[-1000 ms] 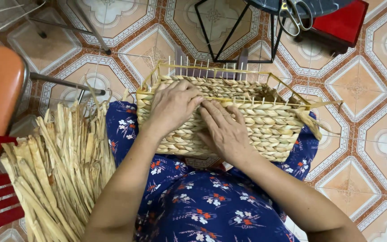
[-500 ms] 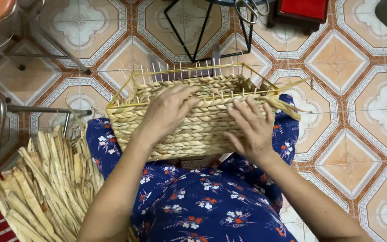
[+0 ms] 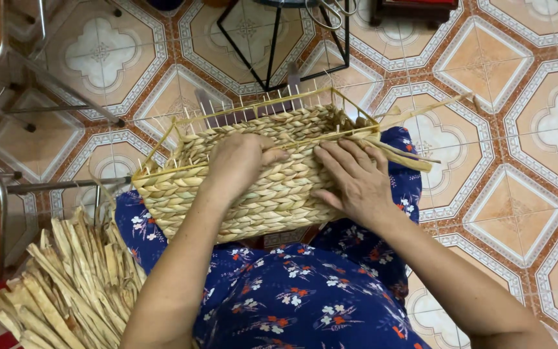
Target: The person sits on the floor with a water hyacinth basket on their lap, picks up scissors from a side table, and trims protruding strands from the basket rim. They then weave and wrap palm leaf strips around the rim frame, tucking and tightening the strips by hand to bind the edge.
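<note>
Since the earlier frame, right hand (image 3: 356, 181) slid off the basket's middle to its right end; view shifted too. Half-woven rectangular basket (image 3: 259, 174) sits on the lap, on blue floral fabric (image 3: 305, 291). Left hand (image 3: 243, 158) lies knuckles-up on the braided side, fingers curled over the top edge; right hand flat, fingers spread, gripping nothing. Risks: loose strand end (image 3: 408, 158) at right corner could slip and unravel; thin upright stakes (image 3: 279, 100) could snap under pressure. Dried fibre bundle (image 3: 66, 284) lies by the left knee.
</note>
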